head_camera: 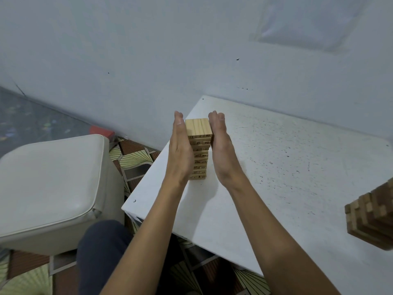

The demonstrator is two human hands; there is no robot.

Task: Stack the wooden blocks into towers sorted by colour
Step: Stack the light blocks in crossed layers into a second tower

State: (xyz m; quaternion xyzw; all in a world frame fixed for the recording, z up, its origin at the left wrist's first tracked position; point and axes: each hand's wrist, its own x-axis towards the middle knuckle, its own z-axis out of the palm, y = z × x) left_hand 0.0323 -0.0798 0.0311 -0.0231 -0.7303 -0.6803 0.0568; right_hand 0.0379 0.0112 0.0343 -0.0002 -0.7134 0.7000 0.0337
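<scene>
We are pressing left hand and right hand, fingers straight, against opposite sides of the pale tower near the left edge of the table, well apart from the darker tower at its right edge.

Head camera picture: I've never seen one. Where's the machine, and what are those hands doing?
There is no machine. A person wears a camera on the head, looking down at their own arms. The left hand and right hand, fingers straight, lie flat against opposite sides of a light tower of wooden blocks, probably squaring it. Nothing is gripped. The tower stands on a white table. A dark tower shows at the right edge; a pale stool stands left of the table.
</scene>
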